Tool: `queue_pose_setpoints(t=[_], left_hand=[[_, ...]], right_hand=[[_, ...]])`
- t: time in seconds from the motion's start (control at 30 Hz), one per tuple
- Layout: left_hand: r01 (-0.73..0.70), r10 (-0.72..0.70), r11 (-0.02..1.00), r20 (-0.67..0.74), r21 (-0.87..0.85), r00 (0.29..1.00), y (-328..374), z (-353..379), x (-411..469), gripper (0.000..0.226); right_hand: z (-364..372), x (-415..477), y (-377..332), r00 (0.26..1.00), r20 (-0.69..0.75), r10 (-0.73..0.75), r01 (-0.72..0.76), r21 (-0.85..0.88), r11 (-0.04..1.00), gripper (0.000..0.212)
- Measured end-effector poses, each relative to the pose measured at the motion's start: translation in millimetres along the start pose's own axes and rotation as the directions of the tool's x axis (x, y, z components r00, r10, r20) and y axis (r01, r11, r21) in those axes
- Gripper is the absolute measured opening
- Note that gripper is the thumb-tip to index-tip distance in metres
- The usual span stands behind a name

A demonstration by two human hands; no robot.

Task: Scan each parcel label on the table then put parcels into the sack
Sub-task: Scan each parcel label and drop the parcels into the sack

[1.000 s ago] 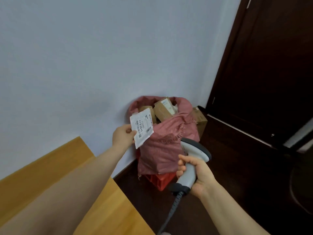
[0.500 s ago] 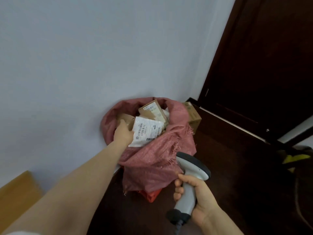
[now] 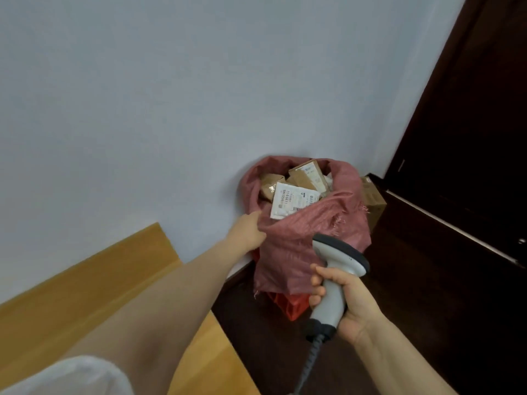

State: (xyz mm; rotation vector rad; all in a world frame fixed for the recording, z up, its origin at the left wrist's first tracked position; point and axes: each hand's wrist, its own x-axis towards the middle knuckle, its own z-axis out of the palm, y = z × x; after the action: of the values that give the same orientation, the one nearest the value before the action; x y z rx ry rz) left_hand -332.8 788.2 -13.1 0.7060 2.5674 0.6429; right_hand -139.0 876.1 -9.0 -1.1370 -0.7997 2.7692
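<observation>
A dusty-red woven sack [image 3: 299, 240] stands open in the corner against the wall. On top inside it lies a flat white parcel [image 3: 291, 203] with its printed label facing up, beside brown boxes [image 3: 309, 175]. My left hand [image 3: 246, 232] is at the sack's near left rim, fingers curled into the fabric, apart from the white parcel. Lower right, in front of the sack, my right hand [image 3: 353, 306] grips the handle of a grey barcode scanner [image 3: 333, 280]; its head points towards the sack.
The wooden table [image 3: 71, 295] fills the lower left. A red crate [image 3: 288, 305] sits under the sack. A cardboard box [image 3: 373, 201] stands behind the sack on the right. A dark door [image 3: 470, 138] and dark floor take up the right side.
My left hand carried the white parcel from in front of the sack into its mouth and let go; it now rests on the sack's rim. The scanner hand stayed about where it was.
</observation>
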Motion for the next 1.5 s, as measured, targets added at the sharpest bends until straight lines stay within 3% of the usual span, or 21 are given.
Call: queue_pose_setpoints(t=[0.13,0.27,0.37,0.5,0.7,0.9,1.07,1.27,1.5], left_hand=[[0.037,-0.045,0.964,0.024,0.262,0.999,-46.1,-7.6,-109.7,0.062],[0.075,-0.082,0.83,-0.011,0.552,0.997,-117.1,-13.3,-215.2,0.061],[0.154,-0.137,0.765,-0.075,0.626,0.988,-170.7,-28.2,-292.4,0.058],[0.374,-0.326,0.73,-0.189,0.572,0.926,-242.9,-56.7,-392.1,0.056],[0.673,-0.587,0.672,-0.331,0.309,0.739,-349.1,-99.2,-524.0,0.056],[0.854,-0.762,0.511,-0.406,0.104,0.505,-480.4,-136.9,-630.9,0.054],[0.928,-0.805,0.37,-0.517,-0.051,0.292,-615.5,-183.6,-710.0,0.058],[0.967,-0.806,0.147,-0.592,-0.208,-0.005,-734.9,-237.1,-800.3,0.079],[0.977,-0.836,0.048,-0.544,-0.206,-0.073,-797.7,-243.7,-823.0,0.081]], right_hand=[[-2.2,-48.8,77.5,0.993,0.1,0.068,-0.059,-0.094,0.994,0.005],[11.6,-91.2,168.1,0.962,0.184,0.204,-0.174,-0.166,0.971,0.006],[40.5,-116.3,228.3,0.914,0.245,0.322,-0.261,-0.251,0.932,0.005],[97.0,-152.9,297.4,0.831,0.297,0.47,-0.325,-0.426,0.844,0.009],[177.5,-198.9,395.8,0.708,0.329,0.624,-0.322,-0.637,0.701,0.027],[261.7,-209.5,511.4,0.62,0.312,0.72,-0.303,-0.752,0.586,0.032],[348.3,-199.9,643.5,0.562,0.286,0.776,-0.323,-0.788,0.524,0.028],[427.8,-209.1,770.3,0.504,0.211,0.838,-0.352,-0.835,0.422,0.024],[458.6,-199.6,823.2,0.543,0.172,0.822,-0.321,-0.862,0.392,0.03]])
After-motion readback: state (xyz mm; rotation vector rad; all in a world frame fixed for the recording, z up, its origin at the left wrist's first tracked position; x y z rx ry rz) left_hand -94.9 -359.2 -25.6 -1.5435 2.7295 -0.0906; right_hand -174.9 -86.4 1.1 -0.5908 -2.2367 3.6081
